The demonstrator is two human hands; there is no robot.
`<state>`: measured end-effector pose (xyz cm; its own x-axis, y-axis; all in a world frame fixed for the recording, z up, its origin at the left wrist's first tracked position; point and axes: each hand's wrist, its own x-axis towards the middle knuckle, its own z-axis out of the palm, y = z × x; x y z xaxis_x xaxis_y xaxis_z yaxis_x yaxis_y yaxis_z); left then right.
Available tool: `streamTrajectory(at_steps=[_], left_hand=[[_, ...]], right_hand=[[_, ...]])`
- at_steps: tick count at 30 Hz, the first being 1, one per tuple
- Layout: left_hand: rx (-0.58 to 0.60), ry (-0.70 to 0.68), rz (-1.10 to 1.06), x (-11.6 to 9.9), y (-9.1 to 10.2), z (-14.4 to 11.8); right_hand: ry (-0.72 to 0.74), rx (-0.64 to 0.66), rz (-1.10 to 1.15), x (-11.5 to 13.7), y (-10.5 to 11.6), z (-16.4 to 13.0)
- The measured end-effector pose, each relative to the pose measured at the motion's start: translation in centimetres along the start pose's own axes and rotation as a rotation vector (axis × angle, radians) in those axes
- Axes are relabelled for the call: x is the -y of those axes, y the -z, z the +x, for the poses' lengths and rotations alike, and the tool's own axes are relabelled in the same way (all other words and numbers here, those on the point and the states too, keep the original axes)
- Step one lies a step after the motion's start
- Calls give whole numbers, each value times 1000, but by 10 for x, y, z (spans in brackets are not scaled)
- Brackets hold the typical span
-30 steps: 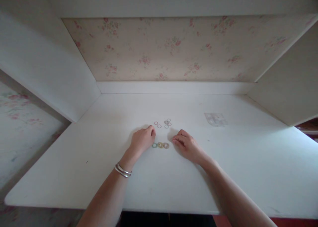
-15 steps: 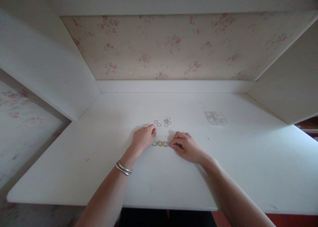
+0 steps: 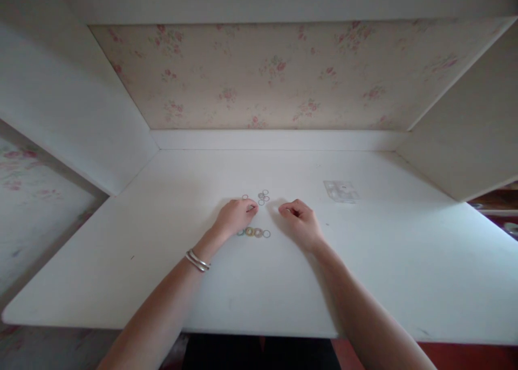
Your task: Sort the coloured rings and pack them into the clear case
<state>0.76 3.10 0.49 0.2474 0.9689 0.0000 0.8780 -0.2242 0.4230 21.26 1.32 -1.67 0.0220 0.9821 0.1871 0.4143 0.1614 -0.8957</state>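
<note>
L hand [image 3: 235,217], R hand [image 3: 301,224] curled, apart

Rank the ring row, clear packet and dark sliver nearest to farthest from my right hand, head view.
From your right hand:
1. Ring row: just to its left.
2. Clear packet: beyond it, to the right.
3. Dark sliver: far left.

This looks like a room in someone's home. Faded rose-sprigged wallpaper [image 3: 279,73] spreads across the upper middle of the frame and turns up again at the left edge, and the plain white table [image 3: 388,267] sits between pale side panels [image 3: 68,95], like built-in furniture.
</note>
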Motion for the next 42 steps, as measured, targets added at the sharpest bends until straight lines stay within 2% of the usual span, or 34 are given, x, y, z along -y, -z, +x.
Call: streamTrajectory(at_steps=[8,16,20,24,30,42], left_hand=[[41,-69,224,-18,2,23],[133,-60,290,-26,2,23],[167,-84,188,-26,7,15],[190,-159,75,-29,15,-4],[203,-193,168,-43,21,-30],[250,-221,220,-47,10,-36]], right_hand=[[-4,11,-5,-1,2,2],[40,37,-53,-4,2,3],[52,51,-61,-3,3,3],[61,53,-68,-3,3,3],[46,59,-73,-2,3,2],[75,68,-79,-4,3,2]])
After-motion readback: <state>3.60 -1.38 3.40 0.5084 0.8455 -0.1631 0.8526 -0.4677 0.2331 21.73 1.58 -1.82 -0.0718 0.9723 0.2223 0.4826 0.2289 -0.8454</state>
